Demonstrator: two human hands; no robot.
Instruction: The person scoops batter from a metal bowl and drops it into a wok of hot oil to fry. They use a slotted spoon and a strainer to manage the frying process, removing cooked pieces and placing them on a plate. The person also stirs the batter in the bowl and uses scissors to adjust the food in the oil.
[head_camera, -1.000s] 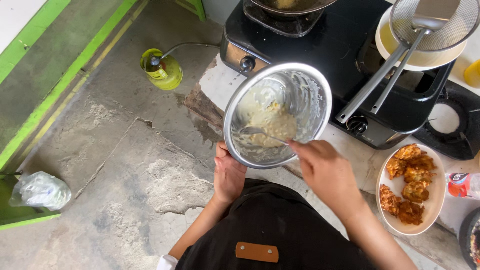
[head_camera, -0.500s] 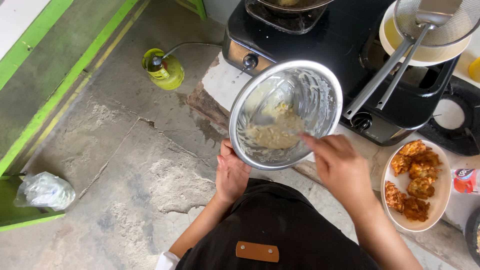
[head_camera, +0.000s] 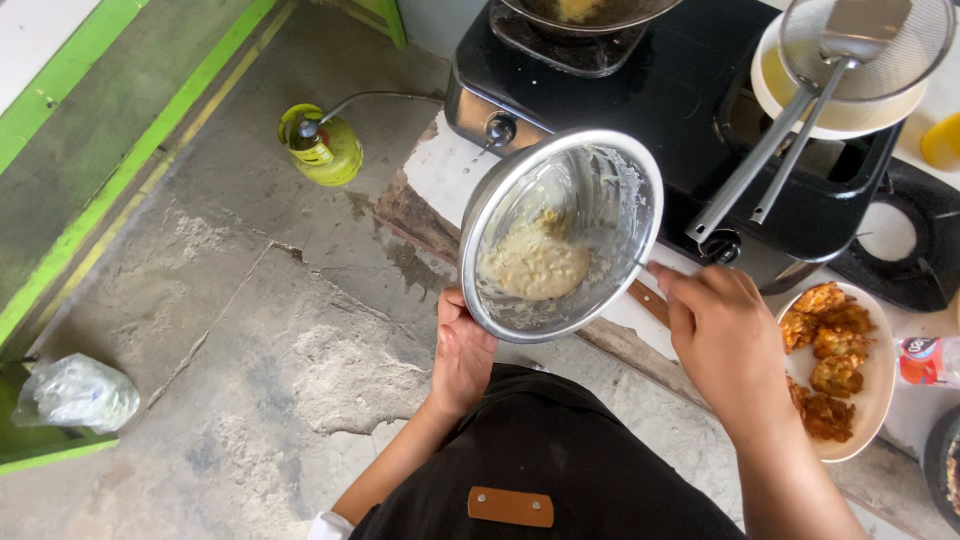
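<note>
A steel mixing bowl (head_camera: 560, 235) is held tilted at the centre of the frame, above the edge of the counter (head_camera: 440, 175) and just below the black gas stove (head_camera: 690, 90). The left hand (head_camera: 462, 352) is seen under the bowl's lower rim, its grip pressed against the metal from beneath. A mound of pale batter (head_camera: 535, 265) is gathered in the low side of the bowl, with smears left on the upper wall. The right hand (head_camera: 725, 335) is placed at the bowl's right rim, fingers pinched around what appears to be a thin utensil handle; the utensil itself cannot be made out clearly.

The batter seems to be being scraped together or scooped. For this to be done well, the tilt should be kept steady so the batter stays pooled at one side, and the wall should be swept downward toward the mound so that little is wasted. The bowl is best kept over the counter rather than the concrete floor (head_camera: 250, 300), in case of drips.

Fried fritters (head_camera: 825, 340) are piled on an oval plate (head_camera: 880, 375) at lower right. A wire skimmer (head_camera: 860, 40) is rested over a bowl at upper right, and a green gas cylinder (head_camera: 322, 148) stands on the floor at upper left.
</note>
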